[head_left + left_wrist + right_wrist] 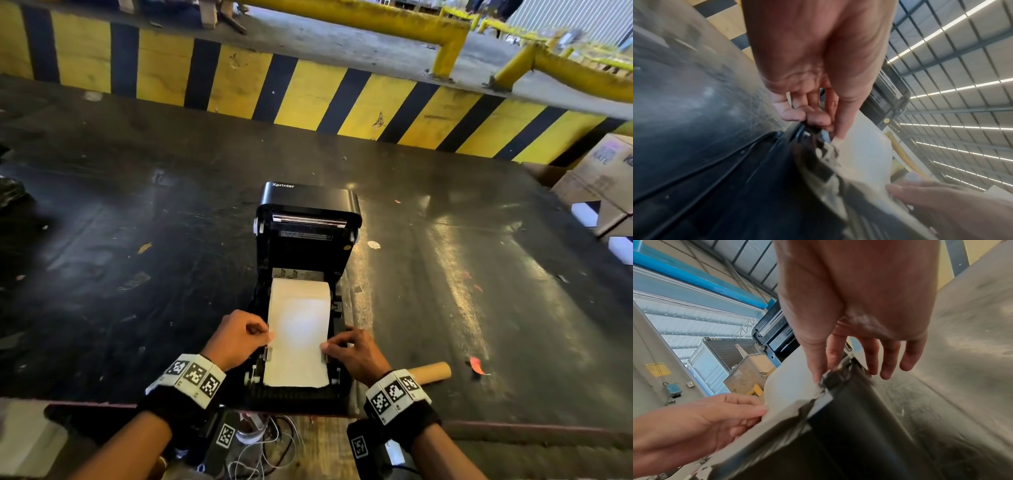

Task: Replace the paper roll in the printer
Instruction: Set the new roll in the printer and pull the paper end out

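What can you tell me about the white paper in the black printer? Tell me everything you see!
The paper is a wide, plain white strip with no print showing. It comes off a roll seated in the open printer and lies flat over the front, toward the person. Its near end looks a bit ragged. The left hand pinches its left edge and the right hand touches its right edge.
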The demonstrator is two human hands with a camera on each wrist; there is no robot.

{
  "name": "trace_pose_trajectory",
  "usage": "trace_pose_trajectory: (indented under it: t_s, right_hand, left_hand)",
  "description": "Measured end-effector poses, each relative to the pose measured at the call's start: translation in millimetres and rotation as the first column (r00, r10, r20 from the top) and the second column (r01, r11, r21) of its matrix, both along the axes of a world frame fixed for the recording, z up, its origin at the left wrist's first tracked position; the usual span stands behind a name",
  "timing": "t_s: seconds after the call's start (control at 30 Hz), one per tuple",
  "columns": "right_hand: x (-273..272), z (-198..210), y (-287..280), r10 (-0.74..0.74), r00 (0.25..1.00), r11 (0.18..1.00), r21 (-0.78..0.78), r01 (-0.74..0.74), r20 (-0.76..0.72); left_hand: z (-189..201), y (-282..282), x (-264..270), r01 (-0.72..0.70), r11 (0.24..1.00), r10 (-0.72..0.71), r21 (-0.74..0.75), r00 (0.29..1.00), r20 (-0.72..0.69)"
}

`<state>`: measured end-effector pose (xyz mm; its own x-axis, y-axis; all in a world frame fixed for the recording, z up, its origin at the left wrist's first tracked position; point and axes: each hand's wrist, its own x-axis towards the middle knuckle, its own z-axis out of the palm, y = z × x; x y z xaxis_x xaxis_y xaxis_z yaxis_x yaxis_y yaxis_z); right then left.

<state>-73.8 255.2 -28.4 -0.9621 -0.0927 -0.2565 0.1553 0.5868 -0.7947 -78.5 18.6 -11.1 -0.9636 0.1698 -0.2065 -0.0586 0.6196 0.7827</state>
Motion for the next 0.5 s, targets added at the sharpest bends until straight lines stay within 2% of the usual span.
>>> trace_pose_trajectory:
  t_s: [0.17, 0.3, 0.4, 0.5]
  right_hand:
    - [3.0, 0.8, -2.7, -0.056, 0.997, 0.997, -0.053, 0.053, -0.06]
    - [7.9, -2.4, -0.3, -0.026, 0.998, 0.999, 0.032, 0.029, -0.064]
    - [13.5, -5.6, 2.5, -0.04, 0.995, 0.997, 0.063, 0.045, -0.088]
    - [26.6, -4.3, 4.6, 0.009, 0.972, 0.983, 0.183, 0.035, -0.235]
  left_hand:
    - [0.9, 1.0, -0.6, 0.045, 0.998, -0.043, -0.052, 0.999, 0.03]
    - [0.5, 0.6, 2.0, -0.008, 1.0, 0.008, 0.001, 1.0, -0.005]
    - [-0.5, 0.5, 3.9, 0.002, 0.998, -0.002, -0.06, 1.0, 0.002]
    - [3.2, 0.7, 13.1, -0.126, 0.985, 0.112, -0.118, 0.986, -0.12]
